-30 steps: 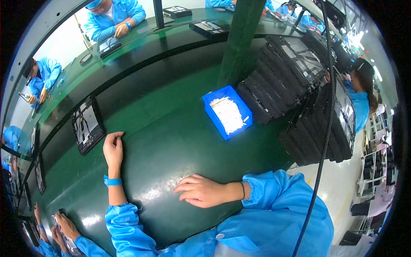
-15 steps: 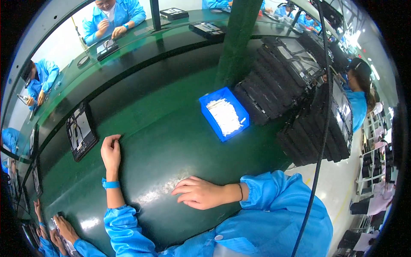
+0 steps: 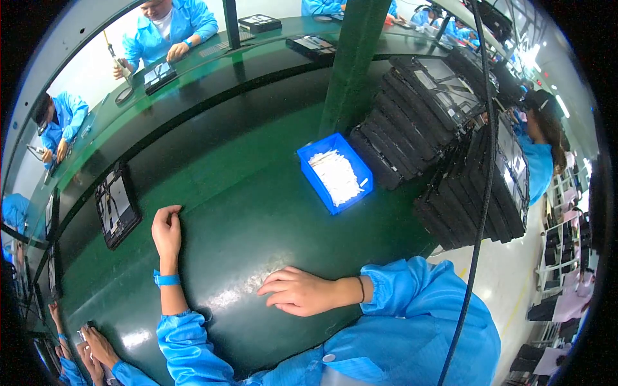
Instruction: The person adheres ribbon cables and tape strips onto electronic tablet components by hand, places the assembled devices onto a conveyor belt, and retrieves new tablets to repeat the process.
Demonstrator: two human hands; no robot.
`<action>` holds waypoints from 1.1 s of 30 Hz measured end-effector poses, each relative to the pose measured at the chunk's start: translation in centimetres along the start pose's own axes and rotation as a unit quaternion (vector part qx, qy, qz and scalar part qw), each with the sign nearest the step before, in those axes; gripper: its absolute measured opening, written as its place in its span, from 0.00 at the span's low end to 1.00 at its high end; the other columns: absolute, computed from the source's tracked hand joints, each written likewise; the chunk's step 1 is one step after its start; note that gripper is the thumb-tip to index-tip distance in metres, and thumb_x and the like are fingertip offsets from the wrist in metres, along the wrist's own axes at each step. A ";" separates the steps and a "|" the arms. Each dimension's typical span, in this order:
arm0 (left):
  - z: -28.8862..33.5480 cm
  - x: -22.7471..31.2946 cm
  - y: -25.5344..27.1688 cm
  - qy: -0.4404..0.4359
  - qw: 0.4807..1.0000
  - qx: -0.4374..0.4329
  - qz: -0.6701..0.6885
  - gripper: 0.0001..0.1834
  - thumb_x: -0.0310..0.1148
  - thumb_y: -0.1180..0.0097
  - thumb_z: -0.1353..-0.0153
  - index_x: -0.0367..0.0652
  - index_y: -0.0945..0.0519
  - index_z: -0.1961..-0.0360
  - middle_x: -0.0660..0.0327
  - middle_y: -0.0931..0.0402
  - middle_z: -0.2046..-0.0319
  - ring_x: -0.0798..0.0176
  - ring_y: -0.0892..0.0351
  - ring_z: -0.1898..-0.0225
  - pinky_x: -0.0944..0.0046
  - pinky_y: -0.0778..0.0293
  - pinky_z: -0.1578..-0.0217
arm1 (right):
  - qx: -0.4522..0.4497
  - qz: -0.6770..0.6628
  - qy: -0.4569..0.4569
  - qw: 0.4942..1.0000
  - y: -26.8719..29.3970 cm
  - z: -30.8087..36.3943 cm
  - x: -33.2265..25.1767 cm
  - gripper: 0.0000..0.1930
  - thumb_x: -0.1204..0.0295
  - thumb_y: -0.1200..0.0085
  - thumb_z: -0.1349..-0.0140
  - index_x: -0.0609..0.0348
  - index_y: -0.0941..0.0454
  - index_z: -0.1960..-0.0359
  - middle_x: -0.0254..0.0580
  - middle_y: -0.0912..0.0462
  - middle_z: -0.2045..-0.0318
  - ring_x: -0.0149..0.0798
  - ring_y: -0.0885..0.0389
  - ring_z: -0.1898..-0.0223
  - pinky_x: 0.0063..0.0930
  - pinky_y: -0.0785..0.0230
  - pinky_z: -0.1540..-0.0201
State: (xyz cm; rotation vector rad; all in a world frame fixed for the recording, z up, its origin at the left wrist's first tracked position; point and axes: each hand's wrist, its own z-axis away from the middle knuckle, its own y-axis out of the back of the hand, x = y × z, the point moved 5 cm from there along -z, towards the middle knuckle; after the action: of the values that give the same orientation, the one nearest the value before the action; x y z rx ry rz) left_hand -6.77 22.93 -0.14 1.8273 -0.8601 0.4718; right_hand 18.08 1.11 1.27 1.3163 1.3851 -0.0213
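1. On my head feed, the left hand [image 3: 167,231] lies on the dark-green glossy tabletop [image 3: 244,193], fingers bent and close together. No object shows in it, but I can't see inside the curl, so I can't tell its grip.
2. Right hand [image 3: 296,291]: palm-down on the tabletop, fingers loosely spread and slightly bent, tips toward the left, holding nothing I can see.
3. The flat black rectangular device with grey inner panels [image 3: 117,209] is left of the left-hand fingers, near but apart. It lies at a slant.
4. The bright-blue open plastic box [image 3: 351,154] sits beyond the right hand and farther right, well apart from its fingers. Slim white sticks [image 3: 338,177] are heaped inside; I can't count them.
5. Beside the box: two leaning stacks of black panel units, the far stack [image 3: 412,116] and near stack [image 3: 454,196]. A thin black cable [image 3: 484,206] crosses in front of the near stack, hiding a strip of it.
6. Lower left, a co-worker's hands [image 3: 100,347] are partly cut off; whatever they handle is mostly covered, unclear to me.
7. Across the table, a blue-coated co-worker [image 3: 168,32] is cropped by the top edge.
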 end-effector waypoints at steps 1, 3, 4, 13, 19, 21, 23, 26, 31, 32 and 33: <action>0.0 0.0 0.1 0.001 1.000 0.001 0.006 0.10 0.20 0.49 0.42 0.38 0.18 0.62 0.55 0.20 0.66 0.60 0.20 0.65 0.65 0.27 0.63 | 0.000 0.000 0.000 1.000 0.0 0.0 0.0 0.08 0.74 0.45 0.45 0.54 0.21 0.63 0.40 0.25 0.46 0.43 0.31 0.42 0.41 0.40 0.45; 0.1 -0.1 0.1 0.002 1.000 0.003 0.012 0.10 0.20 0.49 0.42 0.37 0.18 0.62 0.55 0.20 0.66 0.60 0.20 0.66 0.65 0.27 0.63 | 0.001 0.003 0.004 1.000 -0.1 0.0 0.0 0.08 0.74 0.45 0.45 0.54 0.20 0.63 0.40 0.25 0.46 0.43 0.31 0.42 0.41 0.39 0.45; 0.0 -0.2 0.0 0.003 1.000 0.003 0.014 0.09 0.20 0.49 0.42 0.37 0.18 0.62 0.55 0.20 0.66 0.60 0.20 0.66 0.65 0.27 0.63 | 0.001 0.004 0.004 1.000 -0.1 0.1 0.1 0.08 0.74 0.45 0.45 0.54 0.20 0.63 0.40 0.25 0.46 0.43 0.31 0.42 0.41 0.39 0.45; 0.0 -0.7 0.2 0.002 1.000 0.006 0.011 0.09 0.20 0.49 0.42 0.38 0.18 0.63 0.53 0.20 0.66 0.56 0.20 0.64 0.62 0.26 0.62 | -0.013 -0.004 0.002 1.000 -0.1 -0.4 -0.1 0.08 0.73 0.45 0.45 0.53 0.20 0.63 0.38 0.24 0.47 0.43 0.31 0.43 0.42 0.38 0.45; -0.1 0.3 0.4 -0.022 1.000 0.011 -0.016 0.09 0.23 0.49 0.43 0.39 0.17 0.64 0.51 0.19 0.64 0.50 0.19 0.59 0.58 0.25 0.56 | -0.005 0.036 -0.009 0.999 0.1 -0.4 -0.3 0.09 0.74 0.43 0.45 0.54 0.19 0.62 0.36 0.23 0.46 0.44 0.28 0.44 0.41 0.36 0.47; 0.1 0.3 0.3 0.015 1.000 0.004 -0.005 0.09 0.23 0.48 0.43 0.41 0.16 0.65 0.52 0.19 0.65 0.52 0.19 0.60 0.58 0.25 0.58 | -0.011 0.030 -0.002 0.999 0.2 -0.5 -0.7 0.09 0.74 0.43 0.46 0.54 0.19 0.62 0.36 0.22 0.46 0.43 0.28 0.44 0.40 0.36 0.47; 0.3 0.0 0.1 0.010 1.000 0.010 -0.019 0.10 0.24 0.48 0.43 0.41 0.16 0.65 0.53 0.20 0.65 0.52 0.20 0.61 0.58 0.25 0.59 | -0.012 0.043 -0.011 0.999 0.1 -0.4 -0.4 0.08 0.74 0.43 0.46 0.53 0.18 0.63 0.36 0.22 0.47 0.43 0.28 0.44 0.40 0.36 0.47; 0.2 0.3 -0.4 0.004 0.999 0.009 -0.033 0.10 0.24 0.49 0.44 0.42 0.16 0.65 0.53 0.20 0.65 0.51 0.20 0.62 0.57 0.25 0.60 | -0.025 0.041 -0.022 0.999 0.3 -0.5 -0.1 0.08 0.74 0.42 0.46 0.53 0.18 0.63 0.35 0.22 0.46 0.43 0.28 0.45 0.40 0.37 0.47; 0.0 0.8 0.2 0.012 0.999 0.016 -0.038 0.11 0.24 0.50 0.44 0.42 0.16 0.64 0.54 0.21 0.64 0.52 0.21 0.63 0.58 0.26 0.61 | -0.030 0.044 -0.012 0.999 0.7 -0.8 -0.7 0.09 0.73 0.43 0.45 0.52 0.19 0.62 0.36 0.22 0.47 0.44 0.28 0.45 0.41 0.36 0.47; 0.0 0.6 0.3 0.016 0.999 0.017 -0.041 0.11 0.24 0.50 0.44 0.42 0.16 0.64 0.54 0.21 0.64 0.52 0.21 0.63 0.58 0.26 0.61 | -0.030 0.048 -0.010 0.998 0.7 -1.0 -0.7 0.09 0.73 0.44 0.45 0.52 0.19 0.62 0.36 0.23 0.47 0.45 0.28 0.46 0.42 0.35 0.47; 0.0 0.5 0.2 0.019 0.999 0.012 -0.033 0.11 0.24 0.50 0.44 0.42 0.16 0.64 0.55 0.21 0.64 0.52 0.21 0.63 0.58 0.25 0.60 | -0.032 0.045 -0.009 0.998 0.7 -1.0 -0.7 0.09 0.73 0.44 0.45 0.52 0.19 0.62 0.36 0.23 0.47 0.45 0.28 0.46 0.42 0.35 0.47</action>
State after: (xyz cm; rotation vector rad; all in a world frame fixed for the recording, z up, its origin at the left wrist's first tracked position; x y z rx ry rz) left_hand -6.55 22.72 0.34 1.8581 -0.7690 0.4744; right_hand 17.67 1.64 2.53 1.3205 1.2990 0.0720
